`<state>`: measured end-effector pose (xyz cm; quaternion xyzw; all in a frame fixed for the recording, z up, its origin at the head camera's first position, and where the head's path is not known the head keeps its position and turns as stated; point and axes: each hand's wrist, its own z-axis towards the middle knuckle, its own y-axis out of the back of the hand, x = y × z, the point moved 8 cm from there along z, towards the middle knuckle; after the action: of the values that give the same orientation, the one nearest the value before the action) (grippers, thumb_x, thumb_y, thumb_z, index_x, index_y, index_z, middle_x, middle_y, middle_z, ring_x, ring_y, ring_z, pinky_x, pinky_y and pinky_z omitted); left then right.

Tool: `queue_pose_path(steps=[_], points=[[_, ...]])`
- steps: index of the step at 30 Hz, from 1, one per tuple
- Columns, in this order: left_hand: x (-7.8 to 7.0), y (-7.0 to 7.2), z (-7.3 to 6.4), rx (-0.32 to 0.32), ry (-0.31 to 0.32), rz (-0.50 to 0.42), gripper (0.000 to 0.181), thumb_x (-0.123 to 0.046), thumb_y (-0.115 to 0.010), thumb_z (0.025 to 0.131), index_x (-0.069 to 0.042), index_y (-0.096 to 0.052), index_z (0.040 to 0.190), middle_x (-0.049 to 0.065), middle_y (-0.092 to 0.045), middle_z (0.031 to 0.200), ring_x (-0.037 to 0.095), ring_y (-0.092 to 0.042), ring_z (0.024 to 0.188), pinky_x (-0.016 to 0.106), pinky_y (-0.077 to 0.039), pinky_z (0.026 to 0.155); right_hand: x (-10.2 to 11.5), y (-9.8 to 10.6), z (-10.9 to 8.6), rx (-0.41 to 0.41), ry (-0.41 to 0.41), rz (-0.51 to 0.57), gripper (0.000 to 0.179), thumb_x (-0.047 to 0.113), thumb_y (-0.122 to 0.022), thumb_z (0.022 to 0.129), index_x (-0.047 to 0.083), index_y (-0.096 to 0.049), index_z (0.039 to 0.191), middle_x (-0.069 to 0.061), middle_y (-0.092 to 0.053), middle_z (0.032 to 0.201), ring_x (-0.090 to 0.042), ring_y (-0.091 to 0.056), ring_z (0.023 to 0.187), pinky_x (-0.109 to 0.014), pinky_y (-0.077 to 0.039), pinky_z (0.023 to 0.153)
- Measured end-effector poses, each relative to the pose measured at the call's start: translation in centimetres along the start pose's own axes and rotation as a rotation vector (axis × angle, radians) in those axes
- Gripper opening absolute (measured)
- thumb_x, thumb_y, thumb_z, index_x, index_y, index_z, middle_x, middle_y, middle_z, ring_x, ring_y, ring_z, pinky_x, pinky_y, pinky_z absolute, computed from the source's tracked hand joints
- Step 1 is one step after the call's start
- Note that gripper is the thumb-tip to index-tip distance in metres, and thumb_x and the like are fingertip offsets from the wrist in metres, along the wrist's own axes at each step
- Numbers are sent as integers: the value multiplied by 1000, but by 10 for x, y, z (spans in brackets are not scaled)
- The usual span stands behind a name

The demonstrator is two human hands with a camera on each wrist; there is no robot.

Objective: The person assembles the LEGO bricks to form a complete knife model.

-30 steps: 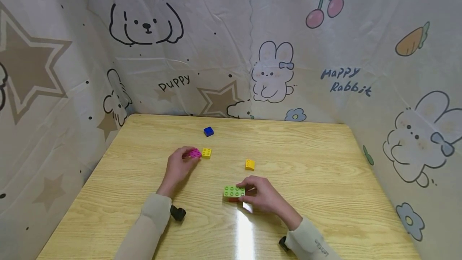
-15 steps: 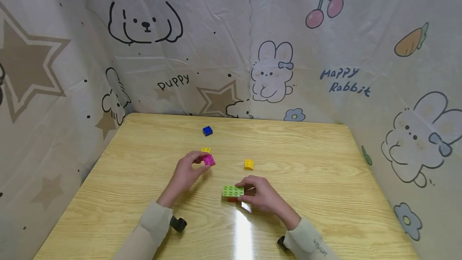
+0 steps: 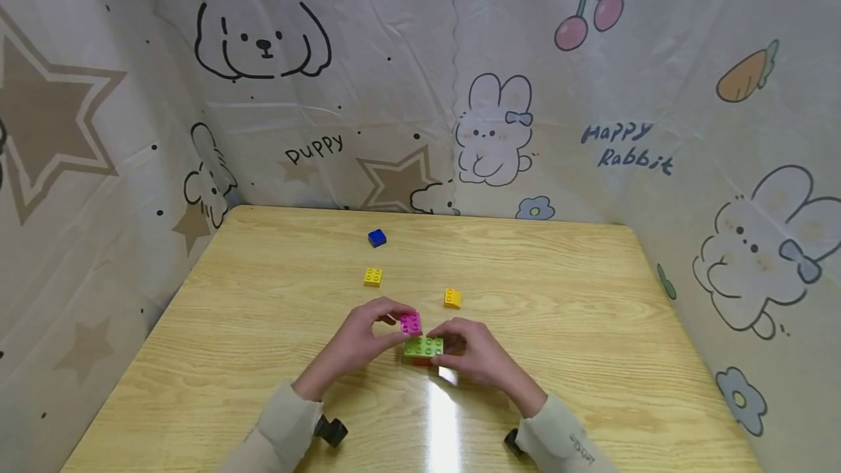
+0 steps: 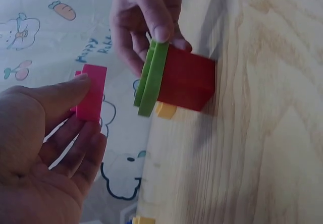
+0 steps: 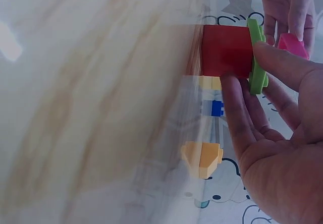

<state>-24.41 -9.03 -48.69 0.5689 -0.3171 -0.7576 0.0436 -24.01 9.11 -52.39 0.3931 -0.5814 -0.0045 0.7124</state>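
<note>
My left hand pinches a pink building brick between thumb and fingers, its studs facing up. In the left wrist view a gap shows between this brick and the light green brick. The green one, a flat eight-stud piece, caps a red block that stands on the table. My right hand grips the right end of this stack, thumb at the near side and fingers at the far side. In the head view the pink brick overlaps the back left of the green top.
Behind the hands lie a yellow four-stud brick and a blue brick. An orange-yellow brick with a sloped side sits beyond the stack. Patterned cloth hangs along the back and sides of the wooden table.
My left hand has carried the pink brick rightward and nearer, from beside the yellow brick to over the green one. My right hand and the stack have stayed in place.
</note>
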Motion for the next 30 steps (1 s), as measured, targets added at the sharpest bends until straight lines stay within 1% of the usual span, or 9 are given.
queue_pose_path(steps=[2, 5, 10, 14, 19, 23, 27, 30], points=[[-3, -4, -1, 22, -20, 5, 32, -26, -78, 95, -21, -72, 126, -6, -71, 119, 15, -67, 109, 51, -58, 98, -1, 0, 1, -2, -7, 4, 34, 16, -83, 89, 9, -73, 120, -4, -73, 107, -13, -70, 88, -22, -60, 80], [-5, -9, -1, 50, -47, 20, 33, -25, -78, 94, -20, -71, 126, -7, -71, 118, 13, -66, 108, 45, -58, 97, -2, 2, 1, -7, -25, 7, 35, 16, -84, 88, 8, -72, 119, -3, -73, 101, -11, -68, 84, -21, -60, 76], [-10, -12, -1, 72, -69, 40, 34, -23, -79, 93, -20, -71, 126, -8, -72, 118, 12, -66, 108, 38, -58, 97, -3, 3, 2, -11, -49, 4, 32, 17, -85, 87, 8, -71, 114, 1, -69, 90, -10, -66, 80, -22, -59, 73], [-13, -14, -1, 78, -88, 45, 33, -23, -78, 94, -19, -71, 126, -7, -72, 118, 12, -66, 108, 37, -58, 97, -4, 3, 2, -14, -48, 15, 31, 17, -86, 87, 10, -73, 114, 2, -69, 90, -9, -66, 80, -22, -59, 73], [-11, -18, -1, 95, -84, 45, 34, -23, -78, 94, -19, -71, 127, -7, -71, 117, 12, -66, 109, 39, -58, 98, -8, 3, 2, -20, -40, 23, 30, 19, -85, 87, 11, -74, 114, 0, -70, 92, -9, -66, 81, -22, -59, 74], [-10, -20, -1, 103, -78, 45, 34, -22, -78, 94, -19, -70, 127, -7, -71, 116, 11, -66, 108, 39, -58, 98, -8, 3, 2, -23, -34, 37, 30, 19, -86, 87, 10, -74, 114, -1, -71, 93, -10, -67, 82, -21, -60, 73], [-9, -22, 0, 105, -83, 49, 34, -21, -78, 94, -20, -70, 127, -8, -71, 115, 10, -65, 108, 38, -58, 97, -9, 3, 3, -27, -38, 38, 31, 19, -86, 86, 10, -74, 113, -1, -72, 93, -11, -68, 82, -21, -60, 74], [-9, -23, 0, 114, -90, 47, 33, -21, -77, 95, -19, -70, 127, -7, -71, 116, 11, -65, 108, 40, -58, 98, -9, 4, 3, -30, -47, 31, 31, 20, -87, 86, 10, -75, 113, -1, -72, 94, -11, -68, 83, -21, -59, 74]])
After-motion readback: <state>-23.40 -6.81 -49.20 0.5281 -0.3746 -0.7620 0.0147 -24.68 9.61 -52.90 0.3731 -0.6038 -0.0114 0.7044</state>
